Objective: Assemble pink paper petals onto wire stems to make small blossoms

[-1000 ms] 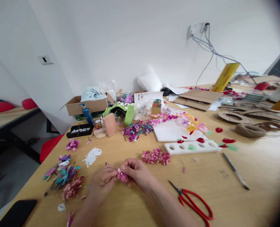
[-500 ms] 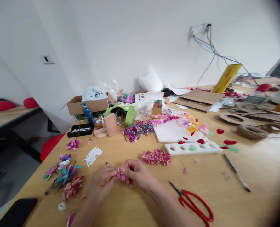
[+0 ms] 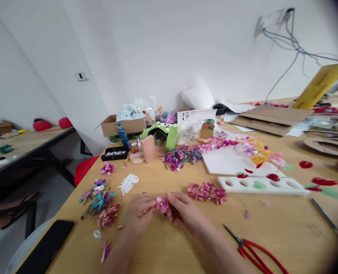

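Both hands meet low over the wooden table [image 3: 285, 232] around a small pink flower [image 3: 161, 204]. My left hand [image 3: 140, 213] pinches it from the left, fingers curled. From the right, my right hand [image 3: 183, 211] grips the same flower with closed fingers. A heap of pink flowers [image 3: 207, 191] lies just right of my hands. Red-handled scissors [image 3: 257, 253] rest near my right forearm.
Mixed teal, purple and pink flowers [image 3: 100, 201] lie to the left, with a black phone [image 3: 46, 249] at the table's corner. A white palette tray [image 3: 262, 185], a white board [image 3: 228, 161], a cardboard box [image 3: 123, 125] and craft clutter fill the back. Another table [image 3: 20, 142] stands left.
The view has swung left, so everything sits further right in the frame. My hands stay joined on the pink flower, which has turned a little between the fingers.
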`<state>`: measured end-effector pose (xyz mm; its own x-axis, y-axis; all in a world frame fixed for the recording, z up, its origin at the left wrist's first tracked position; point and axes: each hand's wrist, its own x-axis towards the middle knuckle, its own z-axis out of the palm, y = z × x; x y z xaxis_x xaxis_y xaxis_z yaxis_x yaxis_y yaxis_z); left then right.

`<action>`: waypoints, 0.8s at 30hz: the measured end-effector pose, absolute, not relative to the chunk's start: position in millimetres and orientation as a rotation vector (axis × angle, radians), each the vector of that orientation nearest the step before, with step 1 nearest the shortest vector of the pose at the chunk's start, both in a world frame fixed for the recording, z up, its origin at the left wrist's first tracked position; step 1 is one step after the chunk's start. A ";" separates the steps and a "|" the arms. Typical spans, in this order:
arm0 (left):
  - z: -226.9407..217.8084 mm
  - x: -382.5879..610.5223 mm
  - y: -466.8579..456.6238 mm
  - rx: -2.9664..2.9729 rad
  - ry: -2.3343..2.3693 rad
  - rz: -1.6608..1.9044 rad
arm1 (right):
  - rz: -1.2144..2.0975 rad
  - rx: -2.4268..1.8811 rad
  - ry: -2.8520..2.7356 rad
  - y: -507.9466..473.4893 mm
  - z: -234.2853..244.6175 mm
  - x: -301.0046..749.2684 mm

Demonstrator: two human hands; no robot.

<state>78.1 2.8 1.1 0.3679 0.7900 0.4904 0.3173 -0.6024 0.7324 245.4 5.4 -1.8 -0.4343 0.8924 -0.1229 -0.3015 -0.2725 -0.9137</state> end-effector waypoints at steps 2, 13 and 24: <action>3.2 78.7 2.3 2.097 0.956 1.176 | 1.828 -0.843 -1.129 4.6 -0.3 245.6; 5.5 81.1 -0.4 2.080 0.938 1.173 | 1.714 -0.853 -1.286 4.9 -2.5 246.4; -3.1 81.0 -0.2 2.069 1.008 1.302 | 1.847 -0.836 -1.133 2.0 -1.2 244.1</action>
